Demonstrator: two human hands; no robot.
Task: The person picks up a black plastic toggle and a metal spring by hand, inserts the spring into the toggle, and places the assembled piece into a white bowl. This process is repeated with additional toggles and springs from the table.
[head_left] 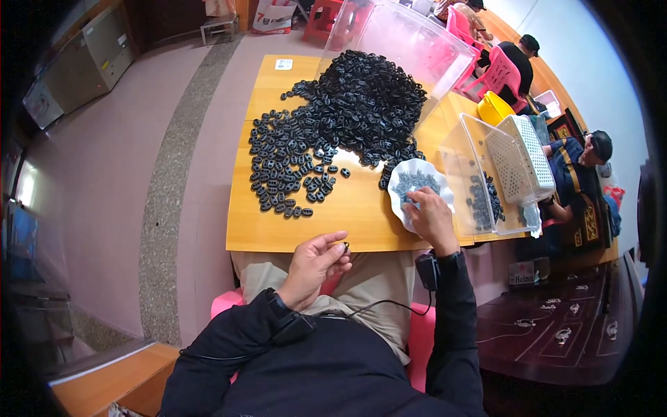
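Observation:
My left hand (316, 267) hovers at the near edge of the wooden table (347, 215), pinching a small black oval part (345, 246) between thumb and fingertips. My right hand (432, 217) reaches into a white scalloped bowl (410, 174) holding small grey pieces, fingers bent down into them. A large heap of black oval parts (347, 111) spreads across the table's middle and far side, with loose ones scattered toward the left.
A big clear plastic bin (417, 48) lies tipped at the far end. A clear tray (472, 174) with black parts and a white perforated basket (521, 160) stands to the right. Other people sit at the far right, near pink chairs.

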